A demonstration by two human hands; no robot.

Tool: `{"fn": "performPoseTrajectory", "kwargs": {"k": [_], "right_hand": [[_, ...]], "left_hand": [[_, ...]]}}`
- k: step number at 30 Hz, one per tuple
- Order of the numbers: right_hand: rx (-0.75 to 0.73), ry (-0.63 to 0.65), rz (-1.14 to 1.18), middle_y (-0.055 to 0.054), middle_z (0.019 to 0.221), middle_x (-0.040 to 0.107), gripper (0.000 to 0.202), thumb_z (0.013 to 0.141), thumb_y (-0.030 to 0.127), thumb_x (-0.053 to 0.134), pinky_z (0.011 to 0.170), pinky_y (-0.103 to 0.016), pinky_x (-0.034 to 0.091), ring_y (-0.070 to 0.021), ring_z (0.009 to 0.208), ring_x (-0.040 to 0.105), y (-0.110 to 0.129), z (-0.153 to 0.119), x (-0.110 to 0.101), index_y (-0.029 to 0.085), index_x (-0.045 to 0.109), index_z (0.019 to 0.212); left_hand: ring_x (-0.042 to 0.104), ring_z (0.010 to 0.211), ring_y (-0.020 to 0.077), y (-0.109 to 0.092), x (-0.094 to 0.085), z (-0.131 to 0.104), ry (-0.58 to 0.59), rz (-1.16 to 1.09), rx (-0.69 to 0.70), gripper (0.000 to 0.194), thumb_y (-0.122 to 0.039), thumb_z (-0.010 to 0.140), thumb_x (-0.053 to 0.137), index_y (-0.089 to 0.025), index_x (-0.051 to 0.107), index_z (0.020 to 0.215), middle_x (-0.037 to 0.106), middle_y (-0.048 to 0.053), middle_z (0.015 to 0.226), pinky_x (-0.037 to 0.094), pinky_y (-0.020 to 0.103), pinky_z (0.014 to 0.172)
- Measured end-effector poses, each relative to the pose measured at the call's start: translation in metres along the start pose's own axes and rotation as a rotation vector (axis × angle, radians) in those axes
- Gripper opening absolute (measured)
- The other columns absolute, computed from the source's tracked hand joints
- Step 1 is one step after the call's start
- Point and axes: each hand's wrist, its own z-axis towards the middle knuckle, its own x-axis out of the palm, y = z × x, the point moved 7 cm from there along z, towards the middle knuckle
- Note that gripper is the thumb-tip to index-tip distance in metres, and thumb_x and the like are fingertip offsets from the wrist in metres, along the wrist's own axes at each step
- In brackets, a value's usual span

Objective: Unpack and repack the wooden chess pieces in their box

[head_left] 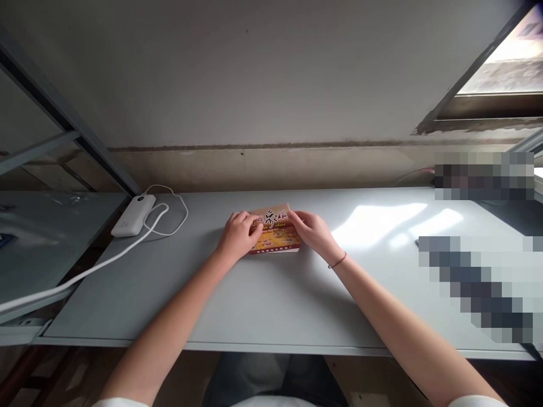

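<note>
A Chinese chess box (275, 238), printed in tan, yellow and red with dark lettering, rests on the grey table in front of me. My left hand (240, 233) grips its left side, with the thumb and fingertips over the upper face. At the right edge, my right hand (313, 230) holds the box with the thumb on top; its other fingers are mostly hidden behind the box. A thin dark red bracelet (338, 261) circles my right wrist. The box looks closed, and its contents cannot be seen.
On the left of the grey table (203, 322) lies a white power bank (134, 215) with a white cable (102, 263) running off the left edge. Two blurred-out dark items are on the right. A metal frame post (93, 141) stands at left, before the wall.
</note>
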Motion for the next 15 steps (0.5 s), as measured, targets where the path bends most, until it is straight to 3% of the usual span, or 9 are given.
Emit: {"fn": "performPoseTrajectory", "kwargs": {"k": [4, 6, 7, 9, 10, 13, 15], "right_hand": [[-0.125, -0.035, 0.203, -0.008, 0.108, 0.068, 0.047, 0.090, 0.051, 0.043, 0.075, -0.029, 0.048, -0.0195, 0.089, 0.062, 0.018, -0.006, -0.003, 0.021, 0.062, 0.122], [-0.176, -0.017, 0.203, -0.008, 0.110, 0.065, 0.046, 0.091, 0.046, 0.044, 0.074, -0.029, 0.049, -0.0181, 0.088, 0.061, 0.026, -0.011, 0.001, 0.022, 0.058, 0.127], [-0.202, -0.002, 0.176, -0.008, 0.107, 0.064, 0.043, 0.091, 0.043, 0.044, 0.072, -0.029, 0.049, -0.0170, 0.083, 0.061, 0.030, -0.013, 0.004, 0.022, 0.058, 0.126], [-0.250, 0.026, 0.104, -0.007, 0.098, 0.062, 0.039, 0.090, 0.038, 0.044, 0.064, -0.028, 0.048, -0.0143, 0.072, 0.057, 0.036, -0.017, 0.010, 0.022, 0.061, 0.120], [-0.270, 0.038, 0.073, -0.007, 0.095, 0.061, 0.037, 0.089, 0.036, 0.044, 0.062, -0.027, 0.047, -0.0133, 0.068, 0.055, 0.038, -0.018, 0.012, 0.021, 0.062, 0.118], [-0.285, 0.002, 0.017, -0.007, 0.094, 0.062, 0.032, 0.087, 0.034, 0.046, 0.063, -0.026, 0.046, -0.0134, 0.069, 0.055, 0.036, -0.016, 0.009, 0.019, 0.063, 0.109], [-0.203, -0.065, -0.029, -0.007, 0.092, 0.065, 0.028, 0.086, 0.033, 0.046, 0.065, -0.026, 0.045, -0.0144, 0.071, 0.057, 0.026, -0.009, -0.002, 0.018, 0.063, 0.102]], "left_hand": [[0.061, 0.102, 0.0260, -0.006, -0.014, -0.002, 0.184, -0.089, -0.080, 0.055, -0.059, 0.088, 0.044, -0.026, 0.050, 0.131, 0.066, 0.006, 0.111, 0.046, 0.042, 0.093], [0.057, 0.114, 0.0277, -0.014, -0.015, -0.007, 0.293, -0.159, -0.080, 0.063, -0.064, 0.088, 0.039, -0.030, 0.038, 0.141, 0.059, 0.007, 0.127, 0.047, 0.041, 0.093], [0.052, 0.121, 0.0300, -0.019, -0.017, -0.009, 0.293, -0.164, -0.072, 0.069, -0.066, 0.085, 0.042, -0.028, 0.035, 0.142, 0.052, 0.008, 0.137, 0.046, 0.042, 0.095], [0.040, 0.131, 0.0358, -0.026, -0.020, -0.011, 0.220, -0.125, -0.079, 0.084, -0.067, 0.075, 0.056, -0.023, 0.033, 0.143, 0.036, 0.013, 0.149, 0.044, 0.045, 0.099], [0.039, 0.132, 0.0355, -0.030, -0.022, -0.011, 0.163, -0.121, -0.080, 0.084, -0.064, 0.075, 0.059, -0.023, 0.032, 0.143, 0.035, 0.013, 0.149, 0.044, 0.044, 0.099], [0.050, 0.122, 0.0296, -0.036, -0.031, -0.011, -0.006, -0.128, -0.057, 0.077, -0.046, 0.083, 0.057, -0.023, 0.022, 0.147, 0.044, 0.013, 0.141, 0.048, 0.038, 0.093], [0.056, 0.114, 0.0261, -0.034, -0.044, -0.011, -0.108, -0.102, -0.058, 0.073, -0.034, 0.084, 0.054, -0.026, 0.019, 0.147, 0.045, 0.012, 0.140, 0.052, 0.034, 0.086]]}}
